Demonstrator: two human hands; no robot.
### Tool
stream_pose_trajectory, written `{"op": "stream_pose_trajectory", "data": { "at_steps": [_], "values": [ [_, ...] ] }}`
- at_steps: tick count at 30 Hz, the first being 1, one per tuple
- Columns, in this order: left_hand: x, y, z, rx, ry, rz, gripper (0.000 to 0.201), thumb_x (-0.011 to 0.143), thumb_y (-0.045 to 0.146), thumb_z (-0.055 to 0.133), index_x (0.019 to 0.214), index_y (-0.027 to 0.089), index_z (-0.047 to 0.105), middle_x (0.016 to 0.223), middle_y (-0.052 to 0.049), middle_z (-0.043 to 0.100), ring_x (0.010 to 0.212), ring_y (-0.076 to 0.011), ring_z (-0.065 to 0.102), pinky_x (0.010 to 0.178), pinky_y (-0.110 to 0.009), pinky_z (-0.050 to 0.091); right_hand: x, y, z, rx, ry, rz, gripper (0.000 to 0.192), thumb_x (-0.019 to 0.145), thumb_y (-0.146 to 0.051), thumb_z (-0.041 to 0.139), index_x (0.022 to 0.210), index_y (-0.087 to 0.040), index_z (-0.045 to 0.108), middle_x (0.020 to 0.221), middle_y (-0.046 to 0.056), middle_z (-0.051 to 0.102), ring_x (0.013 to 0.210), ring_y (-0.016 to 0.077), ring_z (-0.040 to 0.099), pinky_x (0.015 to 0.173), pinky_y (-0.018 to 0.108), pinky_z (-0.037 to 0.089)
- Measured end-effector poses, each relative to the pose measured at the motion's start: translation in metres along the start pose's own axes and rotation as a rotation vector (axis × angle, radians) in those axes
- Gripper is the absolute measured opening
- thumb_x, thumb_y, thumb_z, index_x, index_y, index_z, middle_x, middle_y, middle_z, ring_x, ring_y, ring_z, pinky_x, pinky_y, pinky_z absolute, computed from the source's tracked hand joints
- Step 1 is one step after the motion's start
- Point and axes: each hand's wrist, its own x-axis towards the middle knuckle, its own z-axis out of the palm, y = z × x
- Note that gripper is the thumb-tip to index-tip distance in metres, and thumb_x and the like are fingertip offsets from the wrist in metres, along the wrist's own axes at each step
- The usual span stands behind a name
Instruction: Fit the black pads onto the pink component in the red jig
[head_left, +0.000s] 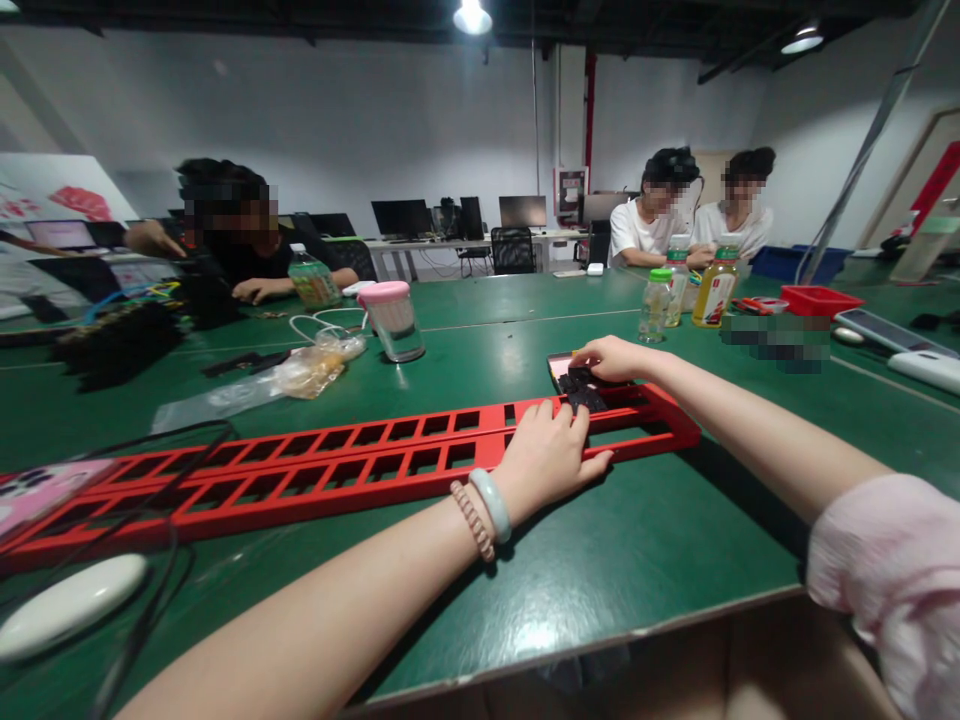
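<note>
Long red slotted plastic rack (337,465) ran left to right across green bench (675,540); left hand (544,455) pressed flat, spread, on it; right hand (611,358) pinched small black pieces (581,388) just beyond.

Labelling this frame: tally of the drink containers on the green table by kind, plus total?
Clear plastic jar with pink lid: 1
Clear bottle with green cap: 1
Yellow-drink bottle with green cap: 1
Green-labelled bottle between those two: 1
Plastic bottle by the person in black: 1
Total: 5
Neither the left hand nor the right hand touches any.
</note>
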Motion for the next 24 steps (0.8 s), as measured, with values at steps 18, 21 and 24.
{"op": "stream_pose_trajectory", "data": {
  "at_steps": [18, 21, 24],
  "values": [
    [0.000, 0.000, -0.001, 0.005, -0.003, 0.011, 0.056, 0.084, 0.058, 0.032, 0.108, 0.012, 0.052, 0.097, -0.015, 0.058, 0.090, -0.0269, 0.051, 0.082, -0.040, 0.039, 0.025, -0.006, 0.011, -0.036, -0.030, 0.231, 0.036, 0.078, -0.021, 0.045, 0.108, -0.015, 0.063, 0.109, 0.009, 0.065, 0.096, 0.0203, 0.060, 0.080, 0.023, 0.043],
    [0.001, 0.001, -0.001, 0.010, -0.003, 0.012, 0.056, 0.084, 0.058, 0.032, 0.108, 0.012, 0.052, 0.096, -0.014, 0.058, 0.089, -0.0270, 0.051, 0.081, -0.040, 0.039, 0.024, -0.007, 0.012, -0.037, -0.032, 0.243, 0.035, 0.077, -0.020, 0.045, 0.107, -0.016, 0.064, 0.109, 0.009, 0.065, 0.097, 0.0201, 0.060, 0.080, 0.023, 0.043],
    [0.001, 0.000, -0.001, 0.016, -0.007, 0.012, 0.055, 0.084, 0.058, 0.032, 0.107, 0.012, 0.052, 0.096, -0.014, 0.058, 0.089, -0.0268, 0.051, 0.080, -0.039, 0.040, 0.021, -0.004, 0.010, -0.028, -0.057, 0.256, 0.034, 0.075, -0.018, 0.047, 0.103, -0.019, 0.067, 0.106, 0.007, 0.066, 0.094, 0.0189, 0.062, 0.078, 0.021, 0.043]
  ]
}}
